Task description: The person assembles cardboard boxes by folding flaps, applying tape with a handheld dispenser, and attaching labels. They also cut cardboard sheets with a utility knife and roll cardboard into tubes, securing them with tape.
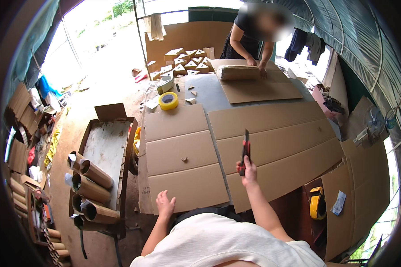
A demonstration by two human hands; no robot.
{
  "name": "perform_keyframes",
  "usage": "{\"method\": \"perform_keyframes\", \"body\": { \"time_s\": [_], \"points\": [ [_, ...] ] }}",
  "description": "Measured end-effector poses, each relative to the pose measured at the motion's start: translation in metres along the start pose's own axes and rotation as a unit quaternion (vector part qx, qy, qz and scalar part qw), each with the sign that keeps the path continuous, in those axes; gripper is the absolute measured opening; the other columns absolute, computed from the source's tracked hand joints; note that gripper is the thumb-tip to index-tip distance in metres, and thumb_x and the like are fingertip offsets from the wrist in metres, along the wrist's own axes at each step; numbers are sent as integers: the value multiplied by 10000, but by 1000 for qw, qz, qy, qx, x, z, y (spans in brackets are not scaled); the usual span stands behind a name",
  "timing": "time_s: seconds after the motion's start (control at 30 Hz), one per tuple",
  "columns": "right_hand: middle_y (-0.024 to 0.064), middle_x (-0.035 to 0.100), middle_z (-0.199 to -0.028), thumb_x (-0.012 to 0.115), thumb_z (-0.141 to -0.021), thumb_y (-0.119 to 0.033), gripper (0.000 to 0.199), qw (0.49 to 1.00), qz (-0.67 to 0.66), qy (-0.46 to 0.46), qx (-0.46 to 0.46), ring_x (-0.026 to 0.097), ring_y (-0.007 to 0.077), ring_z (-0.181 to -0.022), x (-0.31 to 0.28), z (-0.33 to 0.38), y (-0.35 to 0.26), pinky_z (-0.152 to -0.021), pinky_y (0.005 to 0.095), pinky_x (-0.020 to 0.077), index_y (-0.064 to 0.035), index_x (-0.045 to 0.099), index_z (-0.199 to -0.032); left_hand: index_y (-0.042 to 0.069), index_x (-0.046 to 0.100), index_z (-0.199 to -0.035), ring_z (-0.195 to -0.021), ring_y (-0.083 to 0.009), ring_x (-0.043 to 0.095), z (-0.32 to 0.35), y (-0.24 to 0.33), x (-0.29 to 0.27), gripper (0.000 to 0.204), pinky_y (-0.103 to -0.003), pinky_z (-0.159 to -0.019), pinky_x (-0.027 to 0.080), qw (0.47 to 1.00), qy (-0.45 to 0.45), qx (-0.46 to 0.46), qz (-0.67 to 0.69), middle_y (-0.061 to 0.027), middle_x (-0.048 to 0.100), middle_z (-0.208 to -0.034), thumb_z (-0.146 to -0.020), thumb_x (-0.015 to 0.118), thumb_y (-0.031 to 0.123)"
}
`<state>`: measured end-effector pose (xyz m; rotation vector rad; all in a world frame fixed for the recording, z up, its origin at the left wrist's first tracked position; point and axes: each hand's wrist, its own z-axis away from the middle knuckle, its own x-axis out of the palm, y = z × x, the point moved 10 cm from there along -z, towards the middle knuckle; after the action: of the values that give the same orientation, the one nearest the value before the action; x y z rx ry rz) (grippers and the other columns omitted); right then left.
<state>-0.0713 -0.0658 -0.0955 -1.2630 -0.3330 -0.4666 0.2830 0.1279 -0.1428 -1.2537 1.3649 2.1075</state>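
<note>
My right hand is closed round a red and black utility knife, its blade out and pointing away from me. Below the knife lies a large creased cardboard sheet on the table. To its left, a narrow gap away, is a smaller cardboard sheet with two crease lines. My left hand rests at the near edge of that smaller sheet, fingers apart and holding nothing. A little scrap of cardboard sits in the middle of the smaller sheet.
Yellow tape and a tape dispenser stand at the far left of the table. Across from me a person handles a cardboard roll. Triangular cardboard pieces pile behind. Cardboard tubes fill a cart at left; a yellow tape measure lies right.
</note>
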Motion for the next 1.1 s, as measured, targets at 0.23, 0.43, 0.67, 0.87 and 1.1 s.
{"method": "perform_keyframes", "body": {
  "time_s": [0.23,0.43,0.67,0.87,1.1],
  "points": [
    [197,469,-1070,660,-709,-243,497,666,681,241,-184,458,335,-986,-70,1,-8,-852,439,395,-12,454,-1098,54,395,-1251,-1198,-338,299,-43,-35,-40,608,-431,-994,296,995,33,-27,-91,-141,340,-1300,-727,662,210],
    [220,442,-1099,654,-673,-243,538,698,716,20,22,452,369,-1042,-8,18,111,-886,429,407,-40,445,-1126,105,481,-1199,-1152,-305,378,-118,89,12,545,-408,-963,344,967,-6,252,-27,-115,435,-1235,-705,678,221],
    [192,530,-1019,710,-663,-305,581,728,685,17,23,523,320,-964,-20,56,122,-838,392,440,-14,472,-1107,129,542,-925,-909,-284,494,-163,119,65,207,-406,-764,453,956,-22,282,-76,-85,506,-959,-746,592,219],
    [136,642,-804,732,-663,-330,388,775,624,12,101,607,235,-730,-46,55,137,-668,339,481,7,615,-816,103,525,-836,-774,-299,567,-119,58,68,57,-409,-645,495,944,-20,327,-30,-116,541,-846,-800,504,142],
    [158,647,-823,693,-678,-319,338,807,589,24,33,624,269,-765,-57,52,138,-696,368,486,-21,639,-829,74,624,-865,-853,-277,630,-8,-225,-111,213,-409,-710,510,944,12,-183,-275,-106,640,-927,-840,470,220]
  ]
}}
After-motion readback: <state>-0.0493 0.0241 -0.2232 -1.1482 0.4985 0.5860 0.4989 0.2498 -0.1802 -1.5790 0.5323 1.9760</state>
